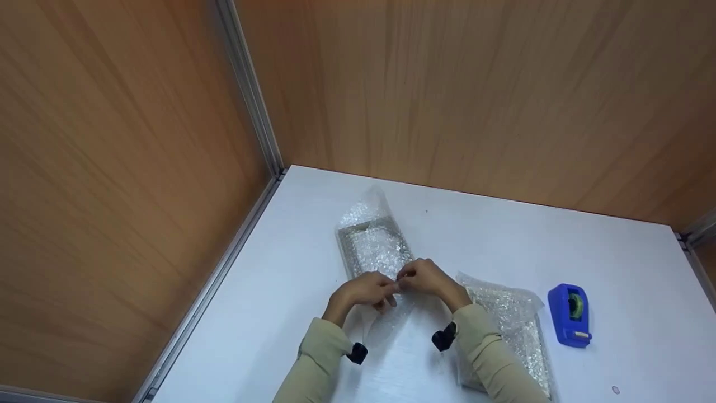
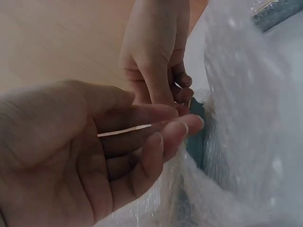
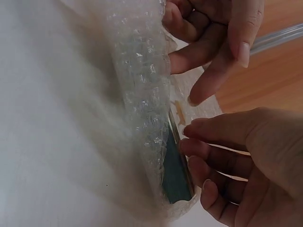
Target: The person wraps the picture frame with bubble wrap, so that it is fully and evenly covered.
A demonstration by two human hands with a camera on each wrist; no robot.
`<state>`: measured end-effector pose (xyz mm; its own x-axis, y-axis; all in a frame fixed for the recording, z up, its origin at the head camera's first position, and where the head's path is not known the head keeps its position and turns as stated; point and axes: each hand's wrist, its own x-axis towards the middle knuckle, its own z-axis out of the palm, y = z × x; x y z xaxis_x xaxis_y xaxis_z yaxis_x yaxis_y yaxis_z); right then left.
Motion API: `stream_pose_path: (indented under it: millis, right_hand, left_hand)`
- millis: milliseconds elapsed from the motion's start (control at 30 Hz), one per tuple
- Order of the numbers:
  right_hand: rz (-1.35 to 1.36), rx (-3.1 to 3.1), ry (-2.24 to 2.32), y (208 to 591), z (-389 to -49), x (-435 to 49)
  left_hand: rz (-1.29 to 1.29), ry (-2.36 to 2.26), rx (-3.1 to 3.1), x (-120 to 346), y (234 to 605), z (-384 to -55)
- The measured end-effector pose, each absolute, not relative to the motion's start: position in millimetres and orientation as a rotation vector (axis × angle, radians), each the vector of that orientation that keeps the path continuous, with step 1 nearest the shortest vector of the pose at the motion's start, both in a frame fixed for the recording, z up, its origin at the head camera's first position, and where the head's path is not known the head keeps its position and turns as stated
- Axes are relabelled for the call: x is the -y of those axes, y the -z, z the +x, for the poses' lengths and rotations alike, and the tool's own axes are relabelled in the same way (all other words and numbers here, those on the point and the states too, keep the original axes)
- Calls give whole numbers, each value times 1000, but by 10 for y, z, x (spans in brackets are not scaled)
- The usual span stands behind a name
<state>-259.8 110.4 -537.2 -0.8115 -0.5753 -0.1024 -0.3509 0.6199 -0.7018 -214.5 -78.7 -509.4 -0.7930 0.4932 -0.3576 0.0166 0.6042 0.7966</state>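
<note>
A flat, framed-looking item with a teal edge (image 3: 177, 177) lies inside bubble wrap (image 1: 383, 252) near the middle of the white table. Both hands meet at its near end. My left hand (image 1: 369, 290) has its fingers loosely extended; in the right wrist view its thumb and index finger stand apart beside the wrap. My right hand (image 1: 428, 278) is bent at the fingers, with fingertips (image 3: 191, 147) right at the teal edge and the wrap's border. Close to them a small yellowish strip (image 3: 180, 112) shows on the wrap. Loose wrap hangs towards me below the hands.
A second bubble-wrapped flat package (image 1: 506, 305) lies to the right, partly under the right forearm. Beyond it stands a blue tape dispenser (image 1: 569, 315) with a greenish roll. Wooden panels (image 1: 447, 101) border the table's back and left sides.
</note>
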Motion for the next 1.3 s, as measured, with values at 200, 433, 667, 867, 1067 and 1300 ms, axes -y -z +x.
stream_pose_path:
  millis: [200,433,667,867,1067,1300]
  right_hand:
    - [-693,-2503,973,5372,-2519,-1106]
    - [-620,-2578,1033,5391,-2454,-1070]
    - [-315,-2715,1084,5397,-2487,-1077]
    - [-243,-2801,987,5473,-2511,-1115]
    - [-314,-2818,946,5509,-2509,-1146]
    - [-367,-2808,943,5525,-2522,-1174]
  left_hand:
    - [375,-923,-2428,633,4966,-1966]
    - [170,-641,-2953,498,4872,-1770]
    - [-90,-542,-3156,573,4921,-1755]
    - [-184,-603,-3049,748,5070,-1777]
    - [-133,-686,-2921,850,5203,-1781]
    - [-97,-777,-2883,892,5341,-1760]
